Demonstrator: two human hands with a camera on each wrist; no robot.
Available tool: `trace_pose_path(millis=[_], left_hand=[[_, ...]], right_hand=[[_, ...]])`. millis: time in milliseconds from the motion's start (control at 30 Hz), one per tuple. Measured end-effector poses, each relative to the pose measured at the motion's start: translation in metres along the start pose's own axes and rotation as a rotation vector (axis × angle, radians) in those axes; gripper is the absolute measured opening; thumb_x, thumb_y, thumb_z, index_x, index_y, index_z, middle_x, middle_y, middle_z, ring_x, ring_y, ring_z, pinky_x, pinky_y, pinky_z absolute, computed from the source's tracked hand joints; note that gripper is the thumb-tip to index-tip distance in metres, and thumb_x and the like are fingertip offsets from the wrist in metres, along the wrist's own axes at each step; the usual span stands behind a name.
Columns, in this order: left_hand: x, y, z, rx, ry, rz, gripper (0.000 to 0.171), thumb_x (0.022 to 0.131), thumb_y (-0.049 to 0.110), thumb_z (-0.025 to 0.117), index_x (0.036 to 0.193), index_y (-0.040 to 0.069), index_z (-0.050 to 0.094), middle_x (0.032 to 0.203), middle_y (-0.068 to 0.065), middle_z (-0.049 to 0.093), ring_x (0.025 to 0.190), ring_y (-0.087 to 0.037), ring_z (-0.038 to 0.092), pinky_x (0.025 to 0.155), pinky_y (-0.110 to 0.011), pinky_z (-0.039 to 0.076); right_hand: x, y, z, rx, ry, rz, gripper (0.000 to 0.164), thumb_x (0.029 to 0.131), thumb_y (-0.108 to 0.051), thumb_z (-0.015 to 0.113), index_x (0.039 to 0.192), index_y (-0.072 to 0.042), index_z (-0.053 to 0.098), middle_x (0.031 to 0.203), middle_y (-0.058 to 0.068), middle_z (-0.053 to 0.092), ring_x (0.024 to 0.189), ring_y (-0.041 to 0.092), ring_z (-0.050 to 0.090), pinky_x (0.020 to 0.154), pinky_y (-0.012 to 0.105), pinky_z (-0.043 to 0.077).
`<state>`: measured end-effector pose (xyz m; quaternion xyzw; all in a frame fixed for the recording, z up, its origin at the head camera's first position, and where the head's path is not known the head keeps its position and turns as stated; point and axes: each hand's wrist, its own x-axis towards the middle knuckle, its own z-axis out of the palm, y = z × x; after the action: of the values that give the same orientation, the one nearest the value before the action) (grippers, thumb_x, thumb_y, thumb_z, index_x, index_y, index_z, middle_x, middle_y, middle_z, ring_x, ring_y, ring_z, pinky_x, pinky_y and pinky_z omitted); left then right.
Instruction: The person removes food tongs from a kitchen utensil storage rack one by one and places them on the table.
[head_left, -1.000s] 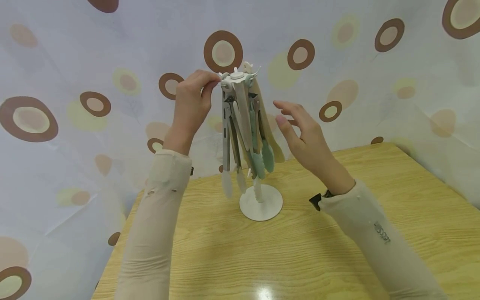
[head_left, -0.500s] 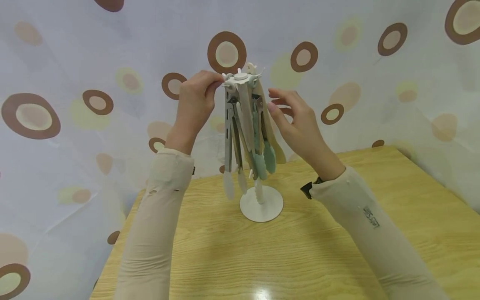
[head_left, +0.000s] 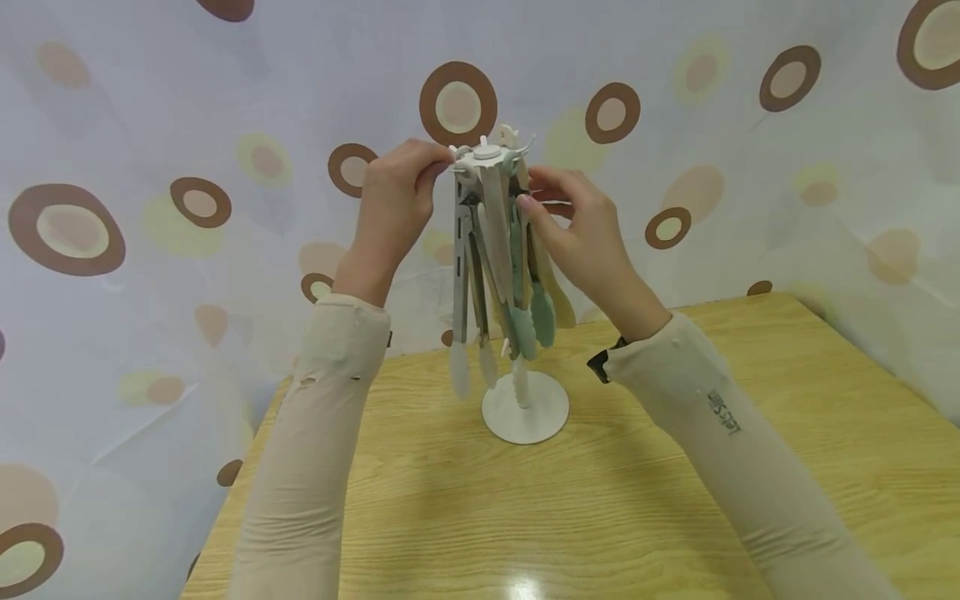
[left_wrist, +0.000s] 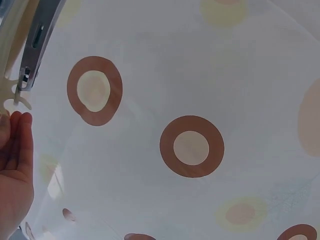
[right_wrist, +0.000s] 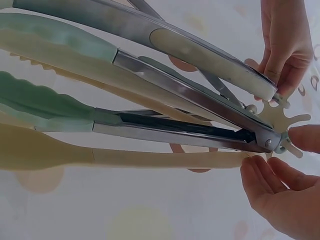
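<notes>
A white utensil rack (head_left: 486, 153) stands on a round base, several kitchen tools hanging from its hooks. At its top left, my left hand (head_left: 397, 187) pinches one hook of the rack between thumb and fingers. My right hand (head_left: 581, 225) is at the opposite side, thumb in front and fingers behind the hinge end of the green-tipped tongs (right_wrist: 190, 95). In the right wrist view, the thumb meets the ring of these tongs, and the fingertips also lie against the handle of a beige spatula (right_wrist: 165, 159). Pale-tipped tongs (head_left: 461, 275) hang near the left hand.
The rack's round white base (head_left: 542, 423) rests on a wood-grain table (head_left: 465, 517). Behind it hangs a pale cloth (head_left: 225, 100) printed with circles. A black strap (head_left: 598, 365) shows at the right wrist.
My right hand has moved left and slightly up from beside the rack to the top of the green-tipped tongs. The left hand has stayed at the hook.
</notes>
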<state>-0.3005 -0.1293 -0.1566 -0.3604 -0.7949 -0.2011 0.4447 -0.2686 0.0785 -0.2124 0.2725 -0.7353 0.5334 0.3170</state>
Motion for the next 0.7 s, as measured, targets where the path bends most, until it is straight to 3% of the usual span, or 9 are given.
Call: trace_pose_path(millis=[700], left_hand=[[0.0006,0.0032,-0.0019,-0.006,-0.014,-0.012,0.015,0.095,0.004,0.058,0.096,-0.003,0.071,0.095,-0.015,0.07,0.09,-0.026,0.065,0.083,-0.034,0.051]], right_hand=[[0.001,0.0066,0.0066,-0.001,-0.025,0.125,0.033,0.091,-0.014,0.068,0.118,0.003,0.062,0.108,0.016,0.065,0.097,0.023,0.063,0.088,0.032,0.051]])
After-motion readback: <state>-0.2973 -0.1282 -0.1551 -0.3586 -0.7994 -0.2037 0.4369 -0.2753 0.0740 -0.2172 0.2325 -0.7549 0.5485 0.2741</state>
